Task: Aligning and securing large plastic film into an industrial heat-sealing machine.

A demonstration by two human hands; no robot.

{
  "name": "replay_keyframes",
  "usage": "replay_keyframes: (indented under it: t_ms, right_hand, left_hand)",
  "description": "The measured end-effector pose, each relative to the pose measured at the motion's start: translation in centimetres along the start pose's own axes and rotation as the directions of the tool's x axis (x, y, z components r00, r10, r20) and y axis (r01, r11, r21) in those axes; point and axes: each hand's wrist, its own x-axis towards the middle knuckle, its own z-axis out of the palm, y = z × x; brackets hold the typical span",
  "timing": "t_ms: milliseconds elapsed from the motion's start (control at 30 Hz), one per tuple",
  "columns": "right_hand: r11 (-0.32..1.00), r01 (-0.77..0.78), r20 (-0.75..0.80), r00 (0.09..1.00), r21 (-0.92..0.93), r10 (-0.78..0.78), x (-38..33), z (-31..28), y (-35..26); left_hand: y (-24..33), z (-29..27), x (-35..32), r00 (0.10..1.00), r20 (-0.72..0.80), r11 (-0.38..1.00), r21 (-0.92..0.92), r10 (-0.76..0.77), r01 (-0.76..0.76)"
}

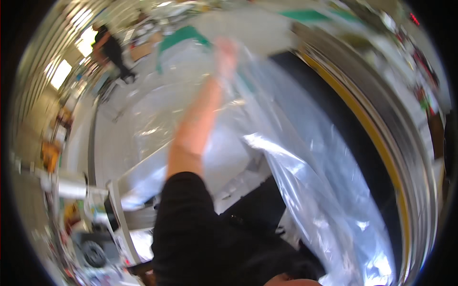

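I look down and ahead through a head-worn fisheye, the plastic sheet (305,178) close at lower right.

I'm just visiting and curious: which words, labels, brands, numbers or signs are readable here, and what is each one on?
None can be read.
Red glowing marks, upper right: too small and blurred to make out.
Clear plastic sheet: no lettering I can make out.
Black sleeve: no visible print.

Clear plastic film (305,167) with white glints, black sleeve (183,205), yellow strip (361,114), green floor patch (305,15)
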Motion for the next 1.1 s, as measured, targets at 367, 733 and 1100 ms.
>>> replay_keyframes:
  t_ms: [367,733,1100]
  right_hand:
    - [0.525,-0.728,0.396,0.683,0.441,0.614,-18.1,17.1,12.6]
    - [0.478,-0.645,0.212,0.701,0.597,0.681,-22.7,18.7,15.0]
    - [0.298,-0.588,0.393,0.763,0.752,0.514,-10.8,9.9,7.8]
  left_hand:
    - [-10.5,6.9,3.7,0.471,-0.704,-0.579,0.708,-0.532,0.404]
    - [-12.2,17.4,4.3,0.922,-0.009,-0.217,0.973,-0.387,-0.081]
    - [-6.9,17.1,0.9,0.529,-0.508,-0.451,0.858,-0.680,0.244]
